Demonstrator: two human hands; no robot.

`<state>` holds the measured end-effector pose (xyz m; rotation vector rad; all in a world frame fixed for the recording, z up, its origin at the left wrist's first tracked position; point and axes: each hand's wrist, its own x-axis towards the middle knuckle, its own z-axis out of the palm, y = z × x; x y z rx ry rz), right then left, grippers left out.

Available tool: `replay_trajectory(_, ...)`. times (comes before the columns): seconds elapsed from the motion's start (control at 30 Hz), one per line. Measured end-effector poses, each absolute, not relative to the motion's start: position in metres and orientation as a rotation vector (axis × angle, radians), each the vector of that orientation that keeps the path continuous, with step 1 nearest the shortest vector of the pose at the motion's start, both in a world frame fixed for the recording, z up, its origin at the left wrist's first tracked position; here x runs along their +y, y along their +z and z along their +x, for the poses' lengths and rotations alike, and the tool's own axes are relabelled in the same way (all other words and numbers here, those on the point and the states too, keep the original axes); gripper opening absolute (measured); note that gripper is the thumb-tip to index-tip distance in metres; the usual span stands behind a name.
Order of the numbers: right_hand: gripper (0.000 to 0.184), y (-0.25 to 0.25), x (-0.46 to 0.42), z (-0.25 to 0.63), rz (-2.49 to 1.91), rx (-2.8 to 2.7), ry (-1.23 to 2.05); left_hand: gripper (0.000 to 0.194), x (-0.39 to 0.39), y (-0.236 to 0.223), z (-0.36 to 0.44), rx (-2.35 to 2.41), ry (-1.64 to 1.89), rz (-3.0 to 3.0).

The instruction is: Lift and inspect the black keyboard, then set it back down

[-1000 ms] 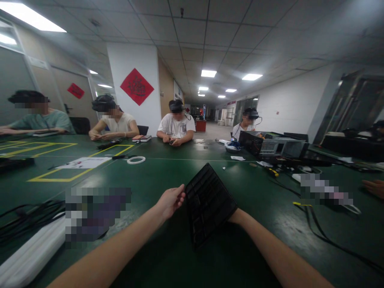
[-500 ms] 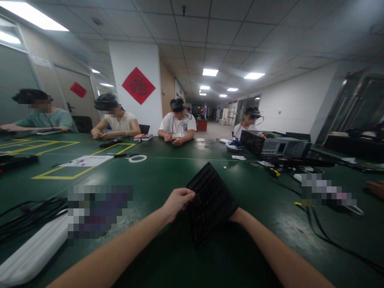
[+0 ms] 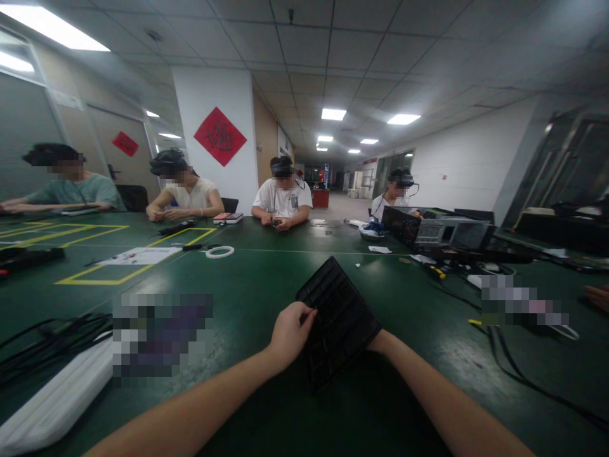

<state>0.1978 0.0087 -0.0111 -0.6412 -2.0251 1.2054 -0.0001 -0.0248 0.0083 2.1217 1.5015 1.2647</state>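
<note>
A black ribbed tray [image 3: 340,311] is held tilted above the green table [image 3: 257,279] in front of me. My left hand [image 3: 291,331] is closed, its fingers pinched on the tray's left edge. My right hand [image 3: 375,343] reaches under the tray's right side; only the wrist shows and the fingers are hidden behind the tray.
Several people sit along the far side of the table. Black cables [image 3: 47,339] and a white strip [image 3: 52,400] lie at the left. An open computer case [image 3: 438,233] and cables [image 3: 518,374] lie at the right. A white ring [image 3: 219,252] and a paper sheet [image 3: 137,256] lie farther back.
My left hand has moved right and closed onto the tray's left edge. The tray stays tilted in nearly the same place.
</note>
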Motion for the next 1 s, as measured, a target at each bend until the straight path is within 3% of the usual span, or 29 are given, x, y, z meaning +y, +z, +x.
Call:
replay_trajectory(0.33,0.045,-0.017,0.016,0.202,-0.597,-2.108,1.110,0.016,-0.014,0.012,-0.010,1.266,1.040,2.198)
replay_trajectory(0.63,0.045,-0.017,0.013,0.198,-0.621,-1.987,1.285,0.044,-0.012,0.021,-0.006,1.523,0.780,2.254)
replay_trajectory(1.0,0.042,-0.015,0.013,0.203,-0.552,-2.123,1.031,0.008,-0.011,0.032,-0.012,1.274,0.847,2.283)
